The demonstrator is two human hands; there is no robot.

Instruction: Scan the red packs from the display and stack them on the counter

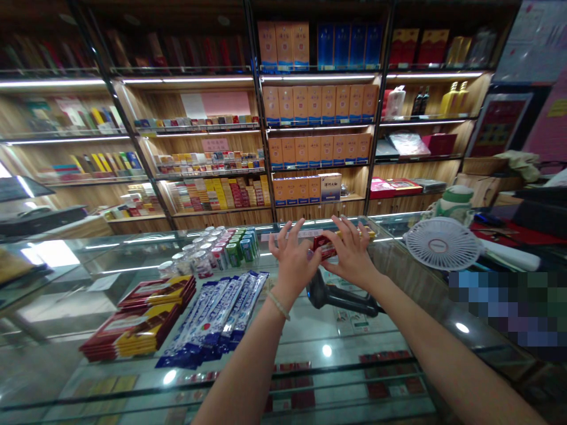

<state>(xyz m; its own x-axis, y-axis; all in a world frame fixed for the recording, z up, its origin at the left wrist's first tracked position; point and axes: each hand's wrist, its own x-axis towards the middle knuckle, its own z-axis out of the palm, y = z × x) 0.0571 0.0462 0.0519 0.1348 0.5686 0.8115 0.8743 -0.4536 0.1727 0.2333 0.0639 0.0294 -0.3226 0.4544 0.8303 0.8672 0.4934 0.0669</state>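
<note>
Both my hands are raised over the glass counter, with a red-and-yellow chocolate bar (326, 248) between them. My left hand (290, 257) is at the bar's left end, thumb and curled index finger against it, other fingers lifted and spread. From the right, my right hand (354, 254) grips the bar with thumb and fingers, covering its middle; a yellow end shows past the fingers. Just below lies a dark handheld scanner (343, 299). Left of my hands are stacked chocolate bars (133, 330), blue-and-white long packets (217, 316) and several small round containers (234, 251).
On the right stand a white fan (443, 243) and a green-and-white bottle (454, 203). Lit shelves (316, 125) with boxes and bottles line the back wall. The glass counter (305, 336) has goods beneath its top. A monitor (24, 188) is at far left.
</note>
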